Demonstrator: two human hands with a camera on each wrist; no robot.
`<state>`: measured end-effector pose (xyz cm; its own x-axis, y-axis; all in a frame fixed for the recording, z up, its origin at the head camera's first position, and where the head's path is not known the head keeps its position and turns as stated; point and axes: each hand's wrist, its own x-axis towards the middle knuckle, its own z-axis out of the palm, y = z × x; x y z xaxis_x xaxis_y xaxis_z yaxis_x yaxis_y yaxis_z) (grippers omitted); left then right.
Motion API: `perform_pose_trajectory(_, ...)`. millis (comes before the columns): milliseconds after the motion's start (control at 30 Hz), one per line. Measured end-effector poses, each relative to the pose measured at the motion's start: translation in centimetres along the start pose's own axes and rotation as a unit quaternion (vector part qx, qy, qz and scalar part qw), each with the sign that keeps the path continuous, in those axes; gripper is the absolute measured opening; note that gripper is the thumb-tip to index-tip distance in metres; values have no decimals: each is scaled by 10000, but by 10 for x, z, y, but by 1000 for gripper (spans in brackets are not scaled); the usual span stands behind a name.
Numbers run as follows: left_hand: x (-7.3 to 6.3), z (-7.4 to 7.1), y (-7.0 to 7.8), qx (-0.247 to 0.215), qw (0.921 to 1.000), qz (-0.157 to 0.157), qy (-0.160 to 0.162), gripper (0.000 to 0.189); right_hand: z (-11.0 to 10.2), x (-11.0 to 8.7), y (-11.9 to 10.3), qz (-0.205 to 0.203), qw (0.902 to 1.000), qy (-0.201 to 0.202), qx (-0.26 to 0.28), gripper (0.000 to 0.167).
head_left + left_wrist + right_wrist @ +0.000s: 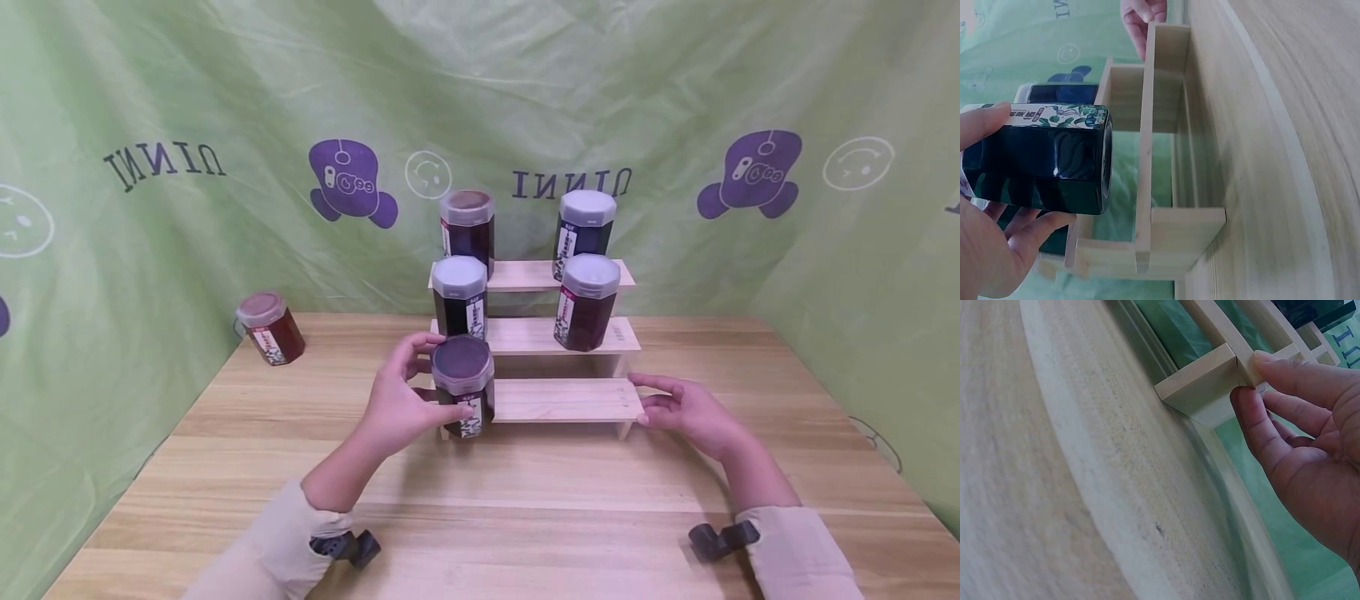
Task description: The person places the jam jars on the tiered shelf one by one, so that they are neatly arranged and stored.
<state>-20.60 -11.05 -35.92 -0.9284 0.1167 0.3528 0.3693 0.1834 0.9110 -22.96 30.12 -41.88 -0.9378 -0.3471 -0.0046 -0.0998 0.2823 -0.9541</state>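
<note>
In the head view my left hand (396, 407) grips a dark jar (462, 360) with a purplish lid, thumb on its label side and fingers round the far side. The left wrist view shows a gap between the jar's base and the lowest board of a three-tier wooden stand (562, 400). At the stand's right end my right hand (692, 411) pinches the corner of that lowest board between thumb and fingers, plain in the right wrist view. On the middle step stand a white-lidded dark jar (459, 292) at left and a reddish jar (587, 308) at right.
Two more jars stand on the top step, a brown-lidded jar (468, 229) and a white-lidded jar (583, 229). A red jar (272, 329) is at the table's far left edge. Green printed cloth (480, 100) hangs behind the wooden table (525, 517).
</note>
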Motion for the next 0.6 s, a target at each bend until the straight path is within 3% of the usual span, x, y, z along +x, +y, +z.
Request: perform_pose_trajectory(600, 10, 42, 6, 154, 9986, 272, -418, 86, 0, -1, -2, 73, 10000, -2, 29, 72)
